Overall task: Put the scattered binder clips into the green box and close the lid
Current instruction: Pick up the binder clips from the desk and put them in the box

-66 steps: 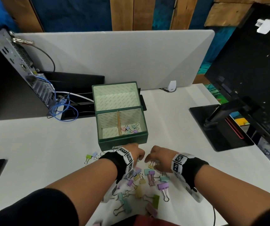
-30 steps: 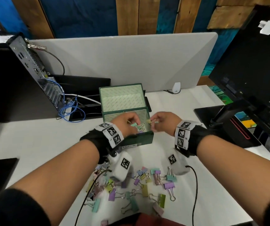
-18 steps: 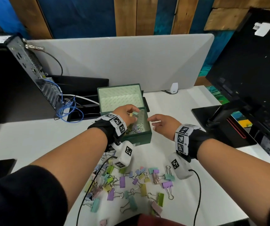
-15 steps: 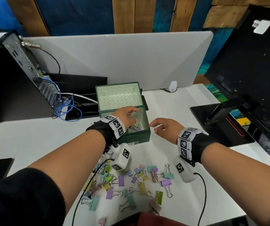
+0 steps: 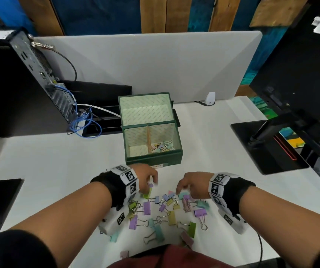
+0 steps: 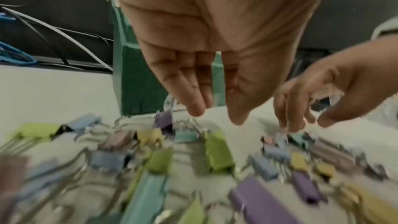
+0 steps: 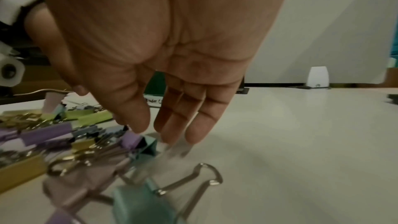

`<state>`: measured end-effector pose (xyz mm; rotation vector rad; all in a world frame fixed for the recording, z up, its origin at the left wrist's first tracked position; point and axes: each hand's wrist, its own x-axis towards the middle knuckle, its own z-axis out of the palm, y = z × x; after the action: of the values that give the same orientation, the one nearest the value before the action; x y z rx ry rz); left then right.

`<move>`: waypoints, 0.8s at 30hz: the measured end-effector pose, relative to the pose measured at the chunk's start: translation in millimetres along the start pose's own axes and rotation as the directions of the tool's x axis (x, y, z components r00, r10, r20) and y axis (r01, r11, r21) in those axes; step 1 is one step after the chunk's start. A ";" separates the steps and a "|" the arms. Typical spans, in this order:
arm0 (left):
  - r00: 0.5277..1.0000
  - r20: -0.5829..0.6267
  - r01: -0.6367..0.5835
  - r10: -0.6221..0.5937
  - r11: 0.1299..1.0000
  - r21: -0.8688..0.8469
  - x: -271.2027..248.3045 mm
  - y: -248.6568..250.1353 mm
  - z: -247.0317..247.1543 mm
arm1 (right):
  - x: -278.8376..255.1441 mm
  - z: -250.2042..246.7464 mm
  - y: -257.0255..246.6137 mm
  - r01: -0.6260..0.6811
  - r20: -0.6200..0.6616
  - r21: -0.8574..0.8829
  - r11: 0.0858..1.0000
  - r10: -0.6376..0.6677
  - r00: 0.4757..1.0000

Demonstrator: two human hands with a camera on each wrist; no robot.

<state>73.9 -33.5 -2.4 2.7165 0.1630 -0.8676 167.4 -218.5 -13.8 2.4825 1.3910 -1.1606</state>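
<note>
Hovering over the scattered binder clips (image 5: 166,213) before the green box (image 5: 153,161), left hand (image 5: 147,176) and right hand (image 5: 192,184) reach down empty, fingers loosely extended.

Green box (image 5: 153,158) mouth seemingly unobstructed

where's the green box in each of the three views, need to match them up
Head: the green box stands centre frame, lid open, beyond both hands.
Left wrist: its dark green wall rises left of centre, partly behind the left hand.
Right wrist: only a dark green sliver shows between thumb and fingers of the right hand.
Shared landmark: the pile of binder clips on the table, before the box.
</note>
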 end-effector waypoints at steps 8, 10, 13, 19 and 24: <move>0.999 0.035 -0.021 0.016 0.990 0.138 1.1 0.5 24.2 | 6.6 15.1 -3.8 0.032 0.031 -0.213 0.977 -0.026 0.999; 1.000 0.026 -0.014 0.010 0.989 0.146 0.9 0.2 25.0 | 7.0 15.2 -2.9 0.012 -0.009 -0.188 0.982 -0.014 1.000; 1.000 -0.016 -0.020 0.022 0.988 0.151 0.4 -0.7 25.4 | 7.0 11.9 -0.6 -0.026 -0.041 -0.151 0.988 0.020 0.999; 0.999 -0.040 -0.025 0.031 0.987 0.156 1.4 -4.9 26.0 | 1.5 -3.0 5.5 -0.106 -0.102 0.046 0.993 0.110 0.989; 0.999 -0.017 -0.026 0.028 0.993 0.116 3.3 -5.4 29.4 | -2.3 -15.2 8.1 -0.239 -0.063 0.114 0.964 0.247 0.967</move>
<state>59.4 -37.2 -28.5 2.8280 0.0812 -0.8701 181.6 -218.8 -3.8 2.7028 1.0241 -1.1240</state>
